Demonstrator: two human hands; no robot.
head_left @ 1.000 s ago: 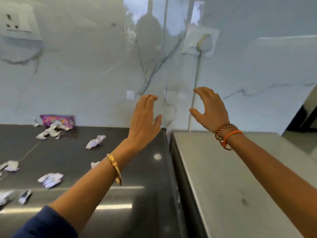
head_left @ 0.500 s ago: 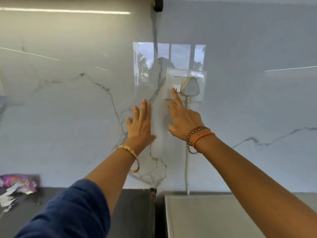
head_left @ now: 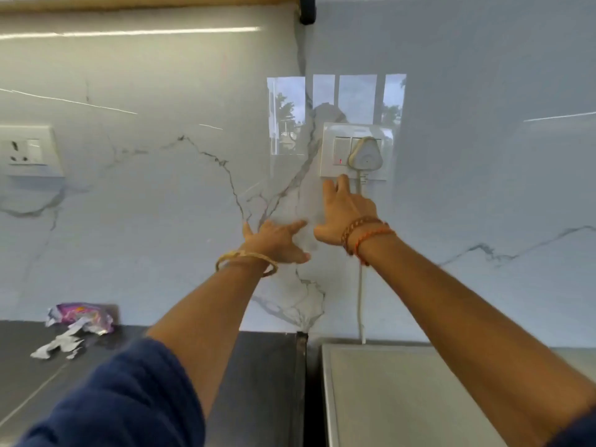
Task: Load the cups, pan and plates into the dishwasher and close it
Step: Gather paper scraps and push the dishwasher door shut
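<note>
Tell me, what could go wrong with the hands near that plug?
The right hand reaches with straight fingers just under the plug in the switch plate. It might snag the cord and tug the plug loose. A small red light shows on the switch, so it may be live: fingers should stay off the plug. The left hand is spread against the wall and could slip on that glossy surface.

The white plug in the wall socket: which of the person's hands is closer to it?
The right. The right hand reaches up just below the plug, fingertips at the lower edge of the switch plate. The left hand is spread lower and further left, against the marble wall.
</note>
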